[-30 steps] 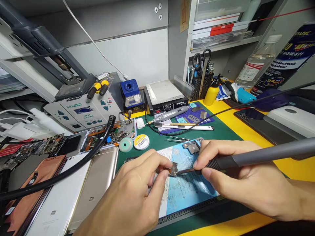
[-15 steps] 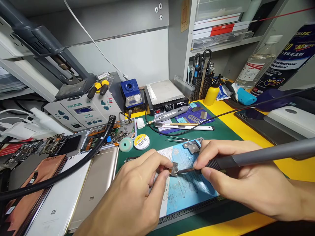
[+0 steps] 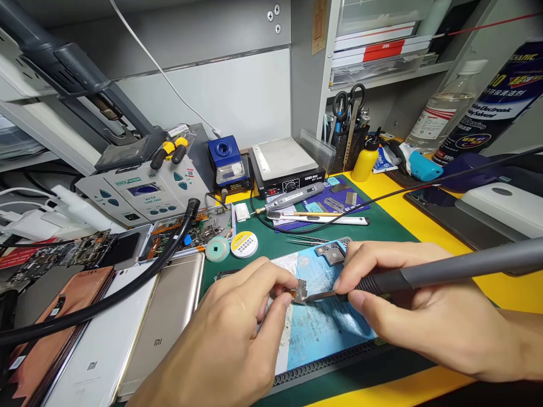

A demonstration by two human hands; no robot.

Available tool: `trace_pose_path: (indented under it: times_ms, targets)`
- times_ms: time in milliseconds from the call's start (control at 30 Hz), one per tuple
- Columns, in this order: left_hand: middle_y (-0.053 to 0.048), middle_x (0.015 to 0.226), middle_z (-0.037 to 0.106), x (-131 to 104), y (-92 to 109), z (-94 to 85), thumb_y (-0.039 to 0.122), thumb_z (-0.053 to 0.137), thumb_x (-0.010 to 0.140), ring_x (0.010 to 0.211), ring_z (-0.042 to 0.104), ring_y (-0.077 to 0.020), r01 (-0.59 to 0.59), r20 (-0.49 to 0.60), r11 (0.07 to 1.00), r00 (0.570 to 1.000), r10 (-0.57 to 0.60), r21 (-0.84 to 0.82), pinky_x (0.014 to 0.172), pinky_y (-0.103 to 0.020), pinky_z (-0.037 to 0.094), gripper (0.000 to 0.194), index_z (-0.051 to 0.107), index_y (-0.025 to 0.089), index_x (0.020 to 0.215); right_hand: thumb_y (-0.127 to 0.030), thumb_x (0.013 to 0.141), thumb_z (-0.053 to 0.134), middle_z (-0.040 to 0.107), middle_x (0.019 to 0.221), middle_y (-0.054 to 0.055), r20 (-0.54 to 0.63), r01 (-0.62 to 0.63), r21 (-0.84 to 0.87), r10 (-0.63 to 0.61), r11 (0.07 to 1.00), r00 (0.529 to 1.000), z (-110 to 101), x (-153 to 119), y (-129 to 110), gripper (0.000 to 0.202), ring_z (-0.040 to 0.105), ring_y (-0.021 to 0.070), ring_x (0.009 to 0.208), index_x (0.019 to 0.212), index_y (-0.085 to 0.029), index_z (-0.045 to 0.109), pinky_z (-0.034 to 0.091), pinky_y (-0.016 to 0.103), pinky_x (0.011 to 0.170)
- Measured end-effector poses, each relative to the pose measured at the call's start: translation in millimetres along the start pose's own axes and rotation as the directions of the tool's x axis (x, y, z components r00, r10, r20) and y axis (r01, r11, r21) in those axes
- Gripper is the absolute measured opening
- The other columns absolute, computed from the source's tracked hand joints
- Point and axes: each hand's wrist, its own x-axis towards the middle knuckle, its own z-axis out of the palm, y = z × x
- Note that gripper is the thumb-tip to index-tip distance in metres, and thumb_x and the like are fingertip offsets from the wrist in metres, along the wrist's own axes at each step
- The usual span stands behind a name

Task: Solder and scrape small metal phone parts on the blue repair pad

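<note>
Between the thumb and fingers of my left hand (image 3: 241,316) is a small metal-covered circuit part (image 3: 300,291) with an orange-brown flex strip. My right hand (image 3: 407,305) grips a dark grey soldering iron (image 3: 382,281) like a pen. Its thin tip (image 3: 320,295) points left and lies at the right edge of the circuit part; whether it touches I cannot tell. Both hands are over a blue and white work mat (image 3: 314,333). A second small grey part (image 3: 332,254) lies at the mat's far side, by my right fingers.
Tweezers (image 3: 299,242) lie beyond the mat. A round tin (image 3: 244,245) and a tray of circuit boards (image 3: 207,226) are to the left, near several phones (image 3: 165,328). A black hose (image 3: 127,294) crosses over them. A hot plate (image 3: 284,164) and yellow bottle (image 3: 365,161) stand behind.
The iron's tip has shifted very slightly at the circuit part's right edge. Both hands otherwise keep nearly the same place and grip.
</note>
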Motion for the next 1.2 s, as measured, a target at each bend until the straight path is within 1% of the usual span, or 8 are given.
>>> trace_pose_path:
  times_ms: [200,300,367,467,600,667,967,1200]
  targets:
    - [0.002,0.084,0.063,0.4,1.3,-2.0,0.016,0.051,0.094,0.067,0.054,-0.0124,0.008,0.012,1.0,1.0,-0.008,-0.008,0.05,-0.023,0.032,0.016,0.061,0.027,0.099,-0.009,0.074,0.063,0.061,0.061,-0.001,-0.031,-0.019,0.089,0.022,0.996,0.999,1.0,-1.2,3.3,0.013,0.052,0.0119,0.052,0.074,-0.021,0.069,0.037,0.02,0.042]
    - [0.003,0.083,0.063,1.1,1.5,-2.4,0.015,0.051,0.094,0.066,0.054,-0.0116,0.01,0.012,1.0,1.0,-0.01,-0.012,0.053,-0.023,0.034,0.016,0.061,0.027,0.098,-0.006,0.074,0.062,0.054,0.055,-0.005,-0.011,-0.056,0.199,0.059,0.978,0.998,1.0,-2.4,3.4,0.014,0.044,0.0078,0.043,0.074,-0.02,0.067,0.035,0.018,0.038]
    - [0.003,0.081,0.063,1.4,1.5,-2.4,0.015,0.052,0.094,0.065,0.053,-0.0112,0.002,0.005,1.0,1.0,-0.002,-0.01,0.054,-0.023,0.035,0.015,0.061,0.027,0.098,-0.006,0.073,0.062,0.053,0.055,-0.005,-0.003,-0.076,0.225,0.079,0.971,0.997,1.0,-3.1,3.2,0.014,0.043,0.0073,0.042,0.073,-0.019,0.066,0.034,0.018,0.037]
    - [0.003,0.08,0.063,1.7,1.6,-2.1,0.016,0.054,0.093,0.063,0.053,-0.0115,-0.005,-0.008,1.0,1.0,0.005,-0.01,0.056,-0.023,0.038,0.014,0.062,0.027,0.098,-0.007,0.073,0.063,0.056,0.057,-0.004,-0.02,-0.065,0.171,0.07,0.983,0.997,0.9,-3.1,2.8,0.013,0.045,0.0086,0.044,0.074,-0.019,0.068,0.035,0.019,0.038]
    - [0.004,0.078,0.062,2.7,1.7,-1.6,0.016,0.054,0.093,0.061,0.052,-0.011,-0.006,-0.014,1.0,1.0,0.006,-0.026,0.057,-0.022,0.038,0.015,0.062,0.027,0.098,-0.009,0.074,0.063,0.064,0.062,0.0,-0.017,0.018,0.024,-0.017,1.0,1.0,-0.4,-1.0,1.4,0.013,0.056,0.0136,0.055,0.073,-0.02,0.07,0.041,0.021,0.045]
    - [0.004,0.077,0.062,3.3,1.7,-1.5,0.016,0.054,0.093,0.06,0.052,-0.011,-0.01,-0.015,0.999,1.0,0.01,-0.034,0.057,-0.023,0.039,0.015,0.063,0.027,0.099,-0.009,0.074,0.064,0.065,0.064,0.0,-0.001,0.041,-0.007,-0.041,0.999,0.999,-1.2,0.2,0.9,0.013,0.057,0.0141,0.057,0.074,-0.02,0.07,0.043,0.022,0.048]
    - [0.005,0.083,0.063,2.1,0.2,-2.6,0.017,0.054,0.094,0.064,0.054,-0.01,-0.003,0.007,1.0,1.0,0.004,-0.03,0.064,-0.022,0.042,0.015,0.06,0.028,0.102,-0.009,0.074,0.062,0.061,0.062,-0.002,0.029,0.048,-0.022,-0.048,0.999,0.998,-1.9,0.0,0.5,0.014,0.053,0.0125,0.053,0.075,-0.021,0.07,0.046,0.024,0.052]
    - [0.003,0.085,0.064,1.3,0.5,-2.3,0.018,0.054,0.094,0.065,0.054,-0.0112,0.022,0.023,1.0,0.999,-0.022,-0.022,0.053,-0.024,0.036,0.017,0.061,0.029,0.105,-0.008,0.074,0.063,0.062,0.063,-0.002,0.032,0.07,-0.03,-0.069,0.997,0.997,-2.3,0.9,1.4,0.015,0.055,0.0126,0.055,0.075,-0.02,0.071,0.047,0.025,0.058]
